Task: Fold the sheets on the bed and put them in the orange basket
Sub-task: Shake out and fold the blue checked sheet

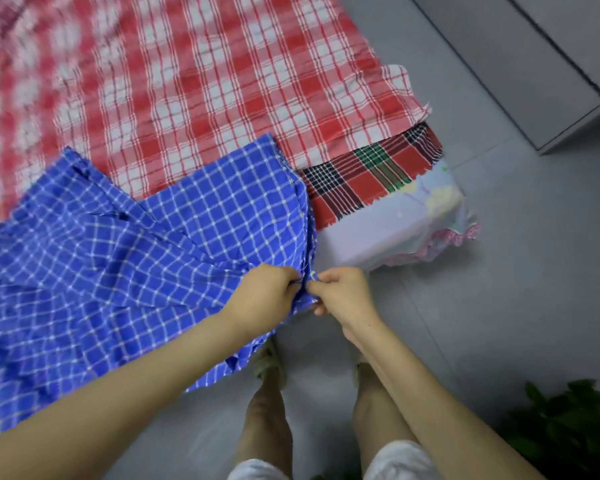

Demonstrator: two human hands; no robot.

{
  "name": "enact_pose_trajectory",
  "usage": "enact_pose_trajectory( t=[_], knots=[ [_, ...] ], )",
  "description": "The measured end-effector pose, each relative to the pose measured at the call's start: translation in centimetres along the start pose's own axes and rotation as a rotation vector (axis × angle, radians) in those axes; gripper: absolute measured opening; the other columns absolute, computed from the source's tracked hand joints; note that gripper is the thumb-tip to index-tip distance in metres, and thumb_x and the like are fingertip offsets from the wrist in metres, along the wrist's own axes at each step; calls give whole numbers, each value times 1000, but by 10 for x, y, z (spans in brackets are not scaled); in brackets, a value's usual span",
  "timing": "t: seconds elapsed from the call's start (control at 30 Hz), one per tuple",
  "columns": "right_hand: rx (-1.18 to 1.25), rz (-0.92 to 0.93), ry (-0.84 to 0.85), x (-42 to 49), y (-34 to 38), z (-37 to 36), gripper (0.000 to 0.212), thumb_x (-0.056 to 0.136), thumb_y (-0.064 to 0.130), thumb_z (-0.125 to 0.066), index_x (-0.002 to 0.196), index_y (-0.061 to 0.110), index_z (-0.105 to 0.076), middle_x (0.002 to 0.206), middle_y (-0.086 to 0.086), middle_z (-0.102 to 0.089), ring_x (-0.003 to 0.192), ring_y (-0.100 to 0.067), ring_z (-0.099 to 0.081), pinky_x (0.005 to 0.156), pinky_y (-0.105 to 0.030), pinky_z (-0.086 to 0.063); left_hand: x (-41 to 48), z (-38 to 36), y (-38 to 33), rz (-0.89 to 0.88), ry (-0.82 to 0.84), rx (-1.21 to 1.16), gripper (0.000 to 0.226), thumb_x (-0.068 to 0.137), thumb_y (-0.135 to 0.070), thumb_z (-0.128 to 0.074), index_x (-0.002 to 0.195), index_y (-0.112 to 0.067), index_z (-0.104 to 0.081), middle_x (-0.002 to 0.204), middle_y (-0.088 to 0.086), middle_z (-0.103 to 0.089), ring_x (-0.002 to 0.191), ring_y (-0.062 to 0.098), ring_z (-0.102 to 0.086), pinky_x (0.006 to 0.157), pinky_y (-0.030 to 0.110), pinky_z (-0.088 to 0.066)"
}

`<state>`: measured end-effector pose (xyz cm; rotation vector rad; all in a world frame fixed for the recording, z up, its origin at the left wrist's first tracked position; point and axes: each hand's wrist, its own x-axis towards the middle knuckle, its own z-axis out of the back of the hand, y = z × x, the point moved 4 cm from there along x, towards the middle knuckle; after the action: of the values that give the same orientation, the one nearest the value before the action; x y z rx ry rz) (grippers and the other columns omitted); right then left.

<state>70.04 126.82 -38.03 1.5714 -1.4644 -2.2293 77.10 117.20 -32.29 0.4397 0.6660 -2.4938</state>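
L hand: left hand [267,292] pinches the hem of the blue-and-white checked cotton sheet [118,254], fingers curled into the cloth; fingertips buried in the fold, can't see them.
R hand: right hand [343,292] pinches the same hem just beside the L hand, cloth bunched betw. the two.
Blue sheet: crumpled, lies on near side of bed over the red sheet; one part hangs off the edge twd the floor; left end cut off by frame.
Red sheet: red-and-white checked sheet [205,81] spread across the bed; left part smeared by motion blur, top & left cut off.
Under it: dark red, green & black tartan cloth [368,178], only a strip at the bed corner shows, rest covered.
Bed corner: pale lilac mattress cover [395,230] w/ pink frill [447,240] at the bottom; faint print on it, too blurry to make out.
Feet: light shoes [269,362] on grey tiled floor [499,271]; L one partly behind the hanging blue sheet.
Edges: grey cabinet [551,64] top right, green leafy plant [568,427] btm right, both cut off.
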Motion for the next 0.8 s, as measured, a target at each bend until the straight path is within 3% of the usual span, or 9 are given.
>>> enact_pose_trajectory(
  t=[0.1,0.17,0.23,0.33,0.4,0.47,0.57,0.67,0.8],
  knots=[
    [-29,22,47,-14,24,-23,17,75,-7,-56,59,-3,-61,57,-21,-56,44,-23,-52,56,-39,-49,-16,16,5,0,-65,2,26,93,-25,-47,86,-4,-61,83,16,-66,76,33,-57,60,30,-24],
    [19,34,39,-18,37,-30,25,73,-14,-53,55,4,-56,54,-13,-51,48,-23,-53,48,-32,-49,-28,23,4,-23,-110,-19,24,82,-33,-46,83,-10,-55,81,13,-63,76,31,-55,60,26,-21],
    [78,35,32,-26,55,-39,23,73,-17,-53,73,5,-59,68,-13,-56,52,-24,-56,42,-24,-46,-41,33,8,-28,-142,-67,21,74,-30,-55,82,-15,-43,78,3,-51,71,22,-45,61,24,-21],
    [67,65,119,-34,74,-55,46,76,-16,-54,115,9,-58,79,-10,-59,58,-16,-61,55,-29,-56,-48,44,27,10,-211,-120,19,76,-24,-56,83,-10,-46,76,4,-51,70,22,-44,60,28,-24],
    [-66,164,230,-40,88,-66,55,77,-17,-49,123,11,-58,59,4,-54,46,-1,-54,54,-20,-52,-49,62,42,21,-264,-117,21,72,-20,-47,82,-4,-56,75,11,-60,68,29,-51,58,29,-26],
    [-382,356,260,-43,108,-76,51,75,-9,-53,120,15,-63,69,13,-59,60,4,-55,65,-17,-48,-55,87,53,-18,-324,-123,12,74,-13,-51,78,-4,-58,68,4,-58,66,28,-51,55,23,-26],
    [-891,649,83,-41,143,-97,42,71,21,-71,112,28,-68,97,-3,-58,94,-23,-54,81,-33,-45,-67,143,62,-61,-400,-116,11,78,-7,-61,70,-7,-54,59,-9,-43,61,22,-45,52,15,-26],
    [-1053,932,-247,-43,190,-122,28,58,41,-83,80,25,-74,82,-8,-58,78,-34,-56,67,-37,-39,-88,214,66,-104,-475,-108,15,74,-20,-52,63,-9,-48,55,-7,-41,56,20,-41,51,18,-24],
    [-1040,819,-333,-45,263,-141,20,77,40,-67,78,20,-72,101,-5,-59,98,-30,-55,84,-38,-33,-125,330,80,-115,-695,-184,24,85,-17,-61,70,1,-54,62,15,-52,57,24,-41,55,31,-26]
  ],
)
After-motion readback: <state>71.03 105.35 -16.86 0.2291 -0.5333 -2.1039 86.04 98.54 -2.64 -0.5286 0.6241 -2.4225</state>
